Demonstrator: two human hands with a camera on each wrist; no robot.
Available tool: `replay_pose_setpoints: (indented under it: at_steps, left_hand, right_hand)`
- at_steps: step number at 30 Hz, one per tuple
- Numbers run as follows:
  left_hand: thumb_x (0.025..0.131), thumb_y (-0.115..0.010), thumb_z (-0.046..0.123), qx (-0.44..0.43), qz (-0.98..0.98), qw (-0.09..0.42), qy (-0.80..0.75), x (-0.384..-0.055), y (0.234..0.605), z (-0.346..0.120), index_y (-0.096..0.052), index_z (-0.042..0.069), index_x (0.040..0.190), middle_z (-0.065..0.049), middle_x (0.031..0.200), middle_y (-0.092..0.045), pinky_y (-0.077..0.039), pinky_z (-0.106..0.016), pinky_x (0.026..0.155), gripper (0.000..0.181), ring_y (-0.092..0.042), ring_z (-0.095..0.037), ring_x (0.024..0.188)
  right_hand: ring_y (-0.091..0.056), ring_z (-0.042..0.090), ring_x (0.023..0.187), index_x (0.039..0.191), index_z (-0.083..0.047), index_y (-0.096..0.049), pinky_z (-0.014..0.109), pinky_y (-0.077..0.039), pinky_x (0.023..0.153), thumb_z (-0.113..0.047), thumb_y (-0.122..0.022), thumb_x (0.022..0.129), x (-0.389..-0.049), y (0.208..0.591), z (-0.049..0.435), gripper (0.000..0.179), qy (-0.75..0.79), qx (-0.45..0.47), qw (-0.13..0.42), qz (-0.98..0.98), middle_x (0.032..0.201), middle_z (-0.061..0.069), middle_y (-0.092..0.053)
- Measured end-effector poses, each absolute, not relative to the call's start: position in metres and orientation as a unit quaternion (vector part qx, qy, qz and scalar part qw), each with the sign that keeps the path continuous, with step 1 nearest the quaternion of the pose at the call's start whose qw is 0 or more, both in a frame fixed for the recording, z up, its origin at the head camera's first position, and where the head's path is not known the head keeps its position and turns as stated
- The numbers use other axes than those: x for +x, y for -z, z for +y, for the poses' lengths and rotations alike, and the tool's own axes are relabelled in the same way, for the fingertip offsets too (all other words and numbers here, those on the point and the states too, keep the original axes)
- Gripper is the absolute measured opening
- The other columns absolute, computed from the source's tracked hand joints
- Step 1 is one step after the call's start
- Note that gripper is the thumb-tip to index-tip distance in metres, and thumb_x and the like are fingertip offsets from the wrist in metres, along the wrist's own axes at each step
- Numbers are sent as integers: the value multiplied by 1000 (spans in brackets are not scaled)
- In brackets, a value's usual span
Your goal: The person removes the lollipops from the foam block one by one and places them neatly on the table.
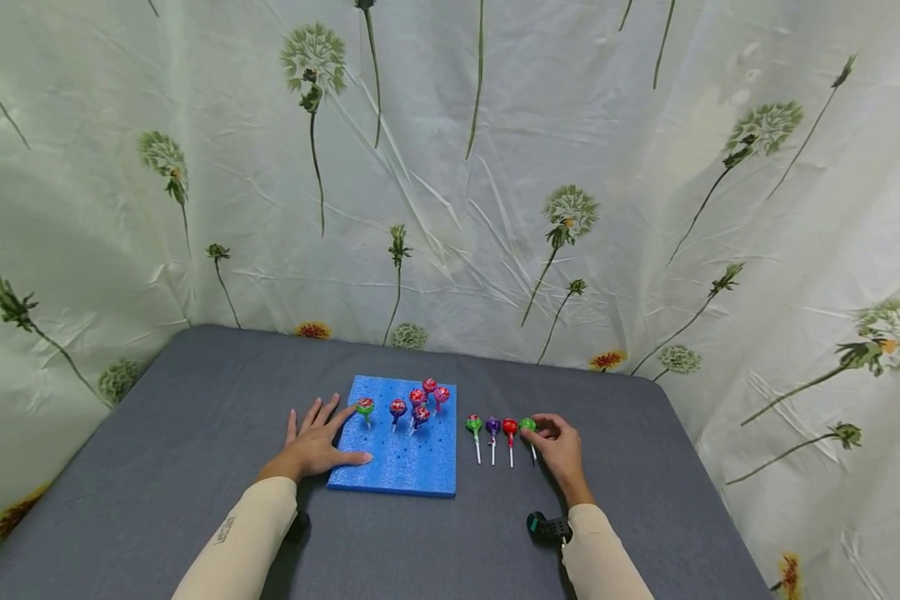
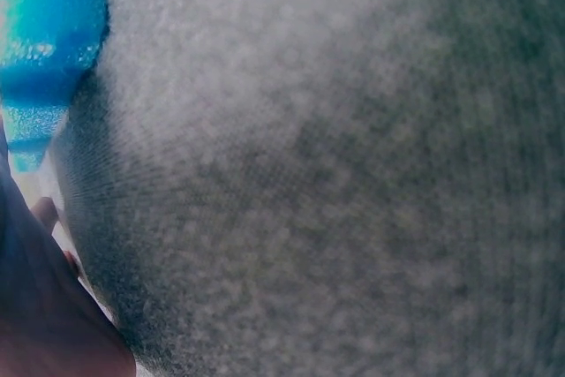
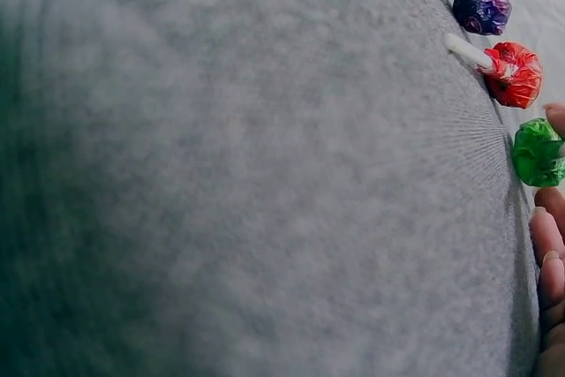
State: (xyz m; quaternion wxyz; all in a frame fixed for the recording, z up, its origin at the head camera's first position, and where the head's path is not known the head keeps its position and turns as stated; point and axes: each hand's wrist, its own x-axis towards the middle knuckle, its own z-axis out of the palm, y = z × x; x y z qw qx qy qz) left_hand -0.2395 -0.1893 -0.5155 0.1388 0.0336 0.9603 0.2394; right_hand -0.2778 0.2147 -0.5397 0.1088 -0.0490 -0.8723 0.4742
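Note:
My left hand (image 1: 311,447) lies with fingers spread at the left side of a blue foam board (image 1: 420,467), its thumb on the board's surface. Several wrapped lollipops stand upright in the board, among them a green-and-red one (image 1: 365,406) by my left fingertips and a dark one (image 1: 397,407) further right. My right hand (image 1: 561,454) pinches the head of a green lollipop (image 3: 537,153) between thumb and fingers, at the right end of a row on the table. Beside it in that row lie a red lollipop (image 1: 510,427), a purple lollipop (image 1: 492,426) and another green lollipop (image 1: 473,423).
A grey cloth covers the table (image 1: 390,546). Behind it hangs a pale curtain (image 1: 450,208) printed with dandelions, meeting the table's back edge. Small holes dot the blue board. A dark wrist strap (image 1: 547,528) shows at the right sleeve.

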Motion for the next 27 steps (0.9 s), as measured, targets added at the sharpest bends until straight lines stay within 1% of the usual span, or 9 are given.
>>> replay_pose_setpoints:
  at_steps: [6,11,13,15,18,22,24,27]
  left_hand:
    - [70,-63,77,39,960,138,-242,-238,514,-188,-29,14,152,-24,158,-10,15,-65,107,109,1,-48,143]
    - [69,-63,78,39,958,140,-247,-239,515,-188,-29,15,152,-23,158,-10,16,-65,106,110,2,-48,143]
    - [68,-62,80,39,958,139,-248,-240,517,-189,-29,15,152,-23,159,-10,18,-65,106,111,2,-48,143]
    - [67,-61,81,41,958,136,-248,-241,520,-190,-28,15,152,-23,159,-9,19,-64,106,113,3,-48,143]
    - [66,-59,84,41,960,134,-244,-241,522,-192,-27,16,153,-21,159,-9,21,-63,106,115,3,-46,144]
    - [67,-60,82,41,959,133,-248,-240,519,-192,-28,17,153,-23,159,-9,20,-64,106,113,3,-47,143]
    - [68,-61,80,40,958,134,-250,-240,517,-192,-28,17,153,-23,158,-10,19,-64,106,112,2,-48,143]
    - [67,-61,81,41,958,133,-250,-240,517,-192,-28,16,153,-23,158,-10,18,-65,106,112,2,-48,143]
  right_hand:
    - [-55,15,80,104,-1,-69,24,-43,68,-12,-79,79,-277,538,214,29,-503,-63,113,-855,97,13,-67]
    - [-56,16,84,105,0,-68,24,-44,72,-11,-80,79,-276,535,213,30,-521,-66,115,-843,100,15,-68]
    - [-58,18,86,106,1,-68,25,-45,73,-11,-80,79,-275,533,212,32,-524,-62,116,-841,102,17,-68]
    - [-59,22,90,108,1,-67,28,-46,76,-12,-79,80,-275,530,210,33,-524,-59,115,-842,104,17,-67]
    - [-59,28,99,110,1,-66,37,-47,83,-13,-78,81,-274,523,205,34,-522,-53,117,-843,109,19,-65]
    - [-54,33,110,111,1,-66,50,-42,92,-15,-78,81,-272,511,197,36,-522,-45,116,-844,114,19,-63]
    - [-52,35,113,111,2,-65,52,-40,95,-16,-77,82,-271,506,191,36,-527,-38,111,-842,116,19,-62]
    - [-50,35,116,112,2,-65,50,-39,96,-15,-77,82,-269,498,182,37,-544,-28,95,-833,117,19,-62]
